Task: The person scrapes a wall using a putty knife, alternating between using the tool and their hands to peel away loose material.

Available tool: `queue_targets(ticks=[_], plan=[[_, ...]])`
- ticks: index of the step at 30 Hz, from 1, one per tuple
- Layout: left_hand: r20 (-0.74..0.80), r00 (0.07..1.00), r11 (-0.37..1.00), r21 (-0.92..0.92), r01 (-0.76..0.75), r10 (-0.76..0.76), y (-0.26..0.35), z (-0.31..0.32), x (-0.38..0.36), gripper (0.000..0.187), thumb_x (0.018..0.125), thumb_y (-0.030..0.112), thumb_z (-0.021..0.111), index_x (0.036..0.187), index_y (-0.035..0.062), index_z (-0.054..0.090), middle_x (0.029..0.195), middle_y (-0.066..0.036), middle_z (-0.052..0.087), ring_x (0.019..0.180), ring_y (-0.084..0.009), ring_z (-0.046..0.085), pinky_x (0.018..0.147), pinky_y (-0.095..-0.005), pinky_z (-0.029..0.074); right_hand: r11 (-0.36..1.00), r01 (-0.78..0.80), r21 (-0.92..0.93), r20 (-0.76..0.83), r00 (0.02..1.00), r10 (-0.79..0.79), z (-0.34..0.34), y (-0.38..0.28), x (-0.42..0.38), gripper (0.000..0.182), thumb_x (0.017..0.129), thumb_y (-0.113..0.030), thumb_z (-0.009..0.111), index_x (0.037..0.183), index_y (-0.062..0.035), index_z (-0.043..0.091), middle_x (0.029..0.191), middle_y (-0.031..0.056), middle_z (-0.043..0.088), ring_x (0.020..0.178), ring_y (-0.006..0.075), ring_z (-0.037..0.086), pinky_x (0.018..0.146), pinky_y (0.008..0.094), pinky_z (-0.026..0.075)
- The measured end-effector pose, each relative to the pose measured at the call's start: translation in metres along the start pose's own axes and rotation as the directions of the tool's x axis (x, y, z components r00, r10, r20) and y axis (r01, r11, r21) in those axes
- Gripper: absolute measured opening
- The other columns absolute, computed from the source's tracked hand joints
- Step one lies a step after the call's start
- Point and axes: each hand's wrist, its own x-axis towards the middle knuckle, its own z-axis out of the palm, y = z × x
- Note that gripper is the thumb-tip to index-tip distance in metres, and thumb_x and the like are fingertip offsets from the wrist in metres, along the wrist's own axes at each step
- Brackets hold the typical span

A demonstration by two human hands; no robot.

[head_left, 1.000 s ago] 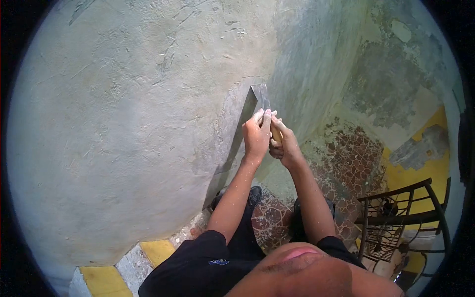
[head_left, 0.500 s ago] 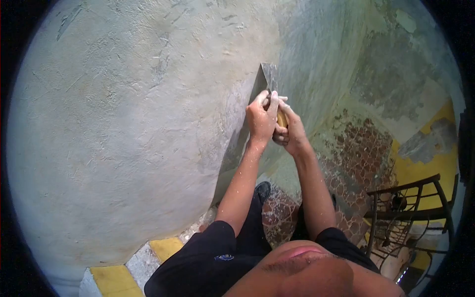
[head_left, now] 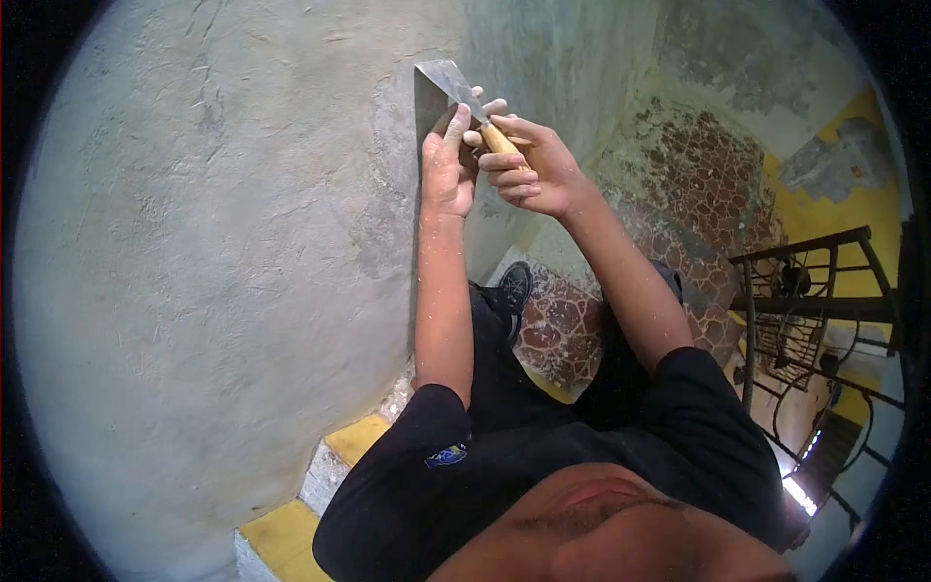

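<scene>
Grey metal putty knife (head_left: pixel 460 93) with a tan wooden handle (head_left: pixel 497 139), at twelve o'clock, its flat blade (head_left: pixel 441 77) towards eleven; likely light and stiff, perhaps a little slippery, best gripped by the wood. Right hand (head_left: pixel 543 171) wraps the handle; left hand (head_left: pixel 446 170) pinches the blade's base. Rough grey plaster wall (head_left: pixel 242 262) spans nine o'clock

- The floor (head_left: pixel 562 335) is laid with reddish-brown tiles patterned with pale, irregular lines.
- Whitish specks and smears cover much of the tiling, thickly in places.
- One of the person's dark shoes (head_left: pixel 516 283) rests on it, near the wall (head_left: pixel 242 291), its toe pointing toward the wall's far end.
</scene>
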Motion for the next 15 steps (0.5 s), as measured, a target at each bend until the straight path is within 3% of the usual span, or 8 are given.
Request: queue_targets(ticks=[6, 7, 8, 10, 11, 12, 14, 15], plan=[[-0.028, 0.999, 1.000, 0.022, -0.019, 0.020, -0.003, 0.000, -0.001, 0.039, 0.105, 0.025, 0.063, 0.136, 0.0011, 0.061, 0.122, -0.019, 0.071, 0.110, -0.0231, 0.069, 0.099, -0.0381, 0.057, 0.999, 0.025, -0.030, -0.010, 1.000, -0.026, -0.002, 0.001, 0.003, 0.042, 0.107, -0.037, 0.046, 0.119, 0.0000, 0.062, 0.064, -0.0013, 0.046, 0.041, 0.0068, 0.037, 0.034, 0.0218, 0.031], [-0.004, 0.999, 0.982, 0.184, -0.041, 0.042, -0.004, 0.000, -0.001, 0.057, 0.107, 0.047, 0.054, 0.142, 0.0033, 0.055, 0.129, -0.015, 0.068, 0.115, -0.0211, 0.066, 0.102, -0.0373, 0.057, 0.999, 0.032, -0.035, -0.019, 0.999, -0.033, -0.003, 0.002, 0.004, 0.042, 0.107, -0.037, 0.046, 0.119, -0.0005, 0.062, 0.063, -0.0023, 0.045, 0.041, 0.0067, 0.037, 0.033, 0.0221, 0.031], [-0.005, 0.999, 0.982, 0.185, -0.035, 0.036, -0.007, 0.002, -0.002, 0.057, 0.107, 0.047, 0.054, 0.142, 0.0033, 0.055, 0.129, -0.015, 0.068, 0.115, -0.0211, 0.066, 0.102, -0.0373, 0.057, 0.999, 0.035, -0.030, -0.021, 0.999, -0.036, -0.004, 0.001, 0.004, 0.042, 0.107, -0.037, 0.046, 0.119, -0.0005, 0.062, 0.063, -0.0023, 0.045, 0.041, 0.0067, 0.037, 0.033, 0.0221, 0.031], [-0.054, 0.998, 0.999, -0.052, 0.014, -0.017, -0.008, 0.013, -0.005, 0.061, 0.109, 0.052, 0.042, 0.138, 0.0011, 0.057, 0.120, -0.018, 0.071, 0.108, -0.0264, 0.070, 0.094, -0.0401, 0.060, 0.997, 0.071, 0.013, 0.083, 0.994, -0.072, -0.003, -0.001, 0.007, 0.041, 0.108, -0.038, 0.044, 0.119, -0.0015, 0.061, 0.062, -0.0030, 0.045, 0.042, 0.0067, 0.038, 0.034, 0.0229, 0.031], [0.049, 0.988, 0.986, -0.073, 0.148, -0.145, -0.011, 0.009, -0.005, 0.076, 0.107, 0.067, 0.028, 0.139, 0.0037, 0.056, 0.119, -0.018, 0.070, 0.106, -0.0285, 0.070, 0.091, -0.0405, 0.061, 0.993, 0.062, 0.100, 0.135, 0.988, -0.075, -0.001, -0.006, 0.006, 0.039, 0.110, -0.037, 0.042, 0.117, -0.0027, 0.058, 0.062, -0.0030, 0.044, 0.042, 0.0078, 0.038, 0.035, 0.0235, 0.032], [0.339, 0.925, 0.961, -0.148, 0.235, -0.174, -0.022, -0.015, 0.000, 0.080, 0.105, 0.070, 0.027, 0.136, 0.0031, 0.057, 0.119, -0.018, 0.069, 0.106, -0.0290, 0.070, 0.089, -0.0412, 0.062, 0.993, 0.057, 0.099, 0.136, 0.988, -0.070, 0.000, -0.010, 0.005, 0.039, 0.110, -0.037, 0.042, 0.117, -0.0027, 0.058, 0.062, -0.0030, 0.044, 0.042, 0.0078, 0.038, 0.035, 0.0235, 0.032], [0.078, 0.974, 0.974, -0.061, 0.217, -0.213, -0.045, 0.013, -0.006, 0.079, 0.104, 0.071, 0.029, 0.134, 0.0034, 0.057, 0.119, -0.019, 0.068, 0.102, -0.0318, 0.070, 0.089, -0.0467, 0.061, 0.951, 0.146, 0.272, 0.228, 0.951, -0.211, 0.002, -0.017, 0.003, 0.036, 0.111, -0.035, 0.039, 0.114, -0.0035, 0.056, 0.061, -0.0024, 0.043, 0.043, 0.0090, 0.038, 0.037, 0.0242, 0.031], [0.078, 0.975, 0.975, -0.063, 0.213, -0.208, -0.049, 0.034, -0.014, 0.079, 0.104, 0.071, 0.029, 0.134, 0.0034, 0.057, 0.119, -0.019, 0.068, 0.102, -0.0318, 0.070, 0.089, -0.0467, 0.061, 0.933, 0.167, 0.318, 0.263, 0.930, -0.256, 0.001, -0.020, 0.002, 0.032, 0.111, -0.033, 0.041, 0.112, -0.0036, 0.055, 0.061, -0.0020, 0.041, 0.044, 0.0095, 0.037, 0.039, 0.0248, 0.031]])
